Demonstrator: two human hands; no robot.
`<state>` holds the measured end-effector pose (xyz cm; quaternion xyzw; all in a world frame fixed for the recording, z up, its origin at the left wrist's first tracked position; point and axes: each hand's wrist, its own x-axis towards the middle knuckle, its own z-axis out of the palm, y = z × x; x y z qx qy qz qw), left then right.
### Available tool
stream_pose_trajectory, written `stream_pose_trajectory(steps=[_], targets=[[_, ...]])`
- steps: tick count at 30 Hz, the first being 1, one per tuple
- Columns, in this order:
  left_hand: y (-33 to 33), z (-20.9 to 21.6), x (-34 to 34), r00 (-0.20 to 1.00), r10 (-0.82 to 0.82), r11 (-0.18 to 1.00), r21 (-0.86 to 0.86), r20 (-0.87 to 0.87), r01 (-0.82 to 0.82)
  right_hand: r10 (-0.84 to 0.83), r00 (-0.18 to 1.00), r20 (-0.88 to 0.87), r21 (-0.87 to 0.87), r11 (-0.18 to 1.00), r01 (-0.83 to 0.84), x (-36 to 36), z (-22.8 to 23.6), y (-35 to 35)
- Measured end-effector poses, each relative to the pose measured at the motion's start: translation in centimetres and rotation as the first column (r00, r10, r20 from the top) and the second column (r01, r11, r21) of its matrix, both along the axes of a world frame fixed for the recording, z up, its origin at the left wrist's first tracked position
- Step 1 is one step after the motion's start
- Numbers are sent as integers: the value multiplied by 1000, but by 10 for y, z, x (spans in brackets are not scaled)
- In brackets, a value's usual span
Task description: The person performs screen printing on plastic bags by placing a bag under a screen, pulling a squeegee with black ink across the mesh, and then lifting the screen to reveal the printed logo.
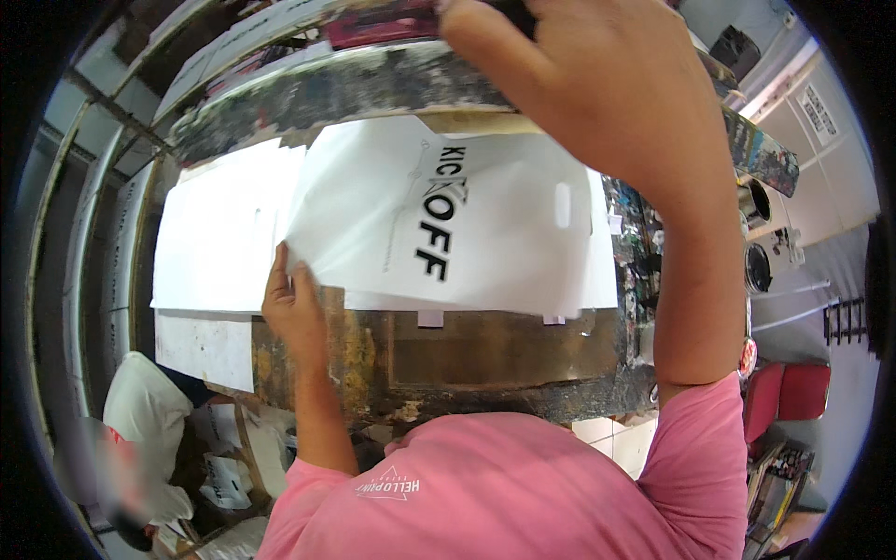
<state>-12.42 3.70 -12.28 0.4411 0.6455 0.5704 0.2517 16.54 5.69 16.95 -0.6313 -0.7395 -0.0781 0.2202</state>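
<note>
My left hand (297,301) pinches the near left corner of a white bag (523,243), with the thumb and fingers closed on its edge. The bag has bold dark lettering, a thin grey line drawing and an oval handle hole at its right side. It lies over a worktable, lifted and wrinkled towards my left hand. My right hand (607,84) is raised high at the far side, its fingers curled round a dark thing mostly cut off by the picture's top edge. To the left lies a stack of blank white bags (210,243).
A paint-stained bar (327,98) crosses behind the worktable (504,350). Ink tins (756,266) stand at the right. Beyond them is a red chair (803,390). Racks (117,252) line the left. Another person (149,411) in white is low at the left.
</note>
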Motion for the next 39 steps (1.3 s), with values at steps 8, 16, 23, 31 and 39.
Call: stream_pose_trajectory(steps=[8,16,23,31,39], targets=[[-37,-50,-211,884,235,972,79,-404,-223,94,995,36,307,946,-101,1,-14,3],[-29,-21,-299,354,280,834,43,-893,-550,137,986,97,322,933,-162,27,-41,20],[-77,56,-3,558,-738,672,350,379,652,108,992,71,209,970,-120,9,-82,-33],[-135,-6,31,233,-157,838,4,960,546,332,943,-19,-364,876,-316,28,-249,-116],[-132,-77,19,401,44,790,-278,915,547,280,955,-103,-421,857,-296,9,-309,-122]])
